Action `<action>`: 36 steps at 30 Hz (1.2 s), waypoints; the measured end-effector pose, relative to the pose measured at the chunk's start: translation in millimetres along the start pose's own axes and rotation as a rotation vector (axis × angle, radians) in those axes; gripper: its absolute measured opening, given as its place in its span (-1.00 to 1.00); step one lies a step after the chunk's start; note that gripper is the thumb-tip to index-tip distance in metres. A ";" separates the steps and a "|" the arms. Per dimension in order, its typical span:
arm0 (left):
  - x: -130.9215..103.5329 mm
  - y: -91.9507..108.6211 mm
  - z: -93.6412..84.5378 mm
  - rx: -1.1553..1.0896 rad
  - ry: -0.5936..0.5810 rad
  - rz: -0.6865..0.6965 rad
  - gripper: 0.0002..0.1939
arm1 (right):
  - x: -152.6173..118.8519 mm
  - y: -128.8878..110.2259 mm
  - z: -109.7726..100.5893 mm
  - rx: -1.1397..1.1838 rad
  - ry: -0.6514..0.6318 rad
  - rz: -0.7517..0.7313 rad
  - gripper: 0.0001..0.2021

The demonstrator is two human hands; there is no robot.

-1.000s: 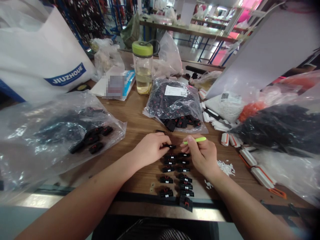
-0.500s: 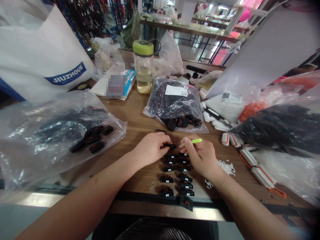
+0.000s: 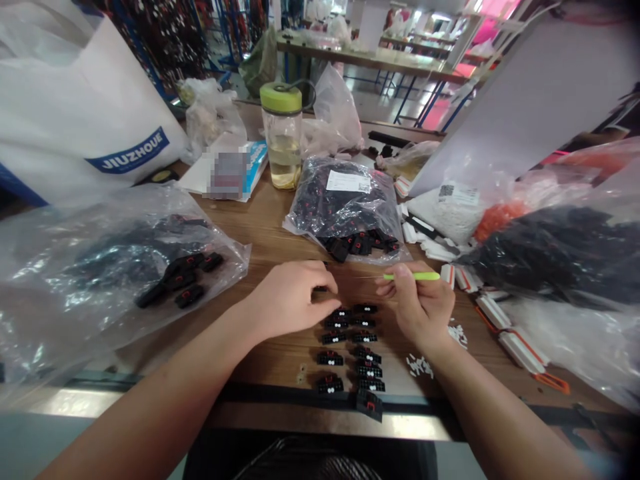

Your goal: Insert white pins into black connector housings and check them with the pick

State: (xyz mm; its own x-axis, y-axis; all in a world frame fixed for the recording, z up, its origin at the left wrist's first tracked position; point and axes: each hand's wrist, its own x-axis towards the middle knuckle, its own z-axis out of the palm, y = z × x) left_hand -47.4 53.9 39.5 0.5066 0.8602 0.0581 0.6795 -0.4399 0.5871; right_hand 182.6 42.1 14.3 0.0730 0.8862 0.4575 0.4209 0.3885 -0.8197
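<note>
My right hand (image 3: 423, 300) is closed around the lime-green handle (image 3: 425, 276) of a thin pick, whose fine tip points left. Curled over the table, my left hand (image 3: 295, 297) has its thumb and forefinger apart. Something dark shows in that gap, partly hidden by the fingers. Below and between the hands, black plastic connectors (image 3: 331, 359) stand in two columns, several with pairs of white dots on their near faces. The nearest connector (image 3: 370, 405) lies tilted at the table edge. Small white plugs (image 3: 420, 365) are scattered beside my right wrist.
A clear bag of black connectors (image 3: 327, 207) lies ahead, and another plastic bag (image 3: 115, 240) of them at left. A lidded bottle (image 3: 281, 143) stands behind. White-and-orange parts (image 3: 523, 352) and more bags line the right. A large white bag (image 3: 65, 120) stands far left.
My right hand has moved right with the pick, away from my left hand. My left hand has shifted slightly left, and the connector at its fingertips no longer shows there. More white plugs are visible.
</note>
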 end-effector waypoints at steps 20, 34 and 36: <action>6.0 -7.1 21.5 0.077 -0.069 0.056 -0.84 | -4.1 -2.9 3.6 0.046 -0.121 0.088 -0.69; 5.9 -5.7 23.9 0.072 -0.051 0.025 -0.89 | -5.7 -1.4 9.4 0.015 -0.233 0.101 -0.71; 5.7 -5.5 23.8 0.061 -0.049 0.023 -0.89 | -6.3 -3.2 8.0 -0.018 -0.265 0.067 -0.72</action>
State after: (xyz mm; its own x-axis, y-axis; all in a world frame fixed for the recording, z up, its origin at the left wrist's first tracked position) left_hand -35.6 55.1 17.4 0.5465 0.8369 0.0304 0.6977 -0.4751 0.5361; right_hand 173.6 37.3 11.3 -0.1365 0.9459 0.2944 0.4396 0.3241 -0.8377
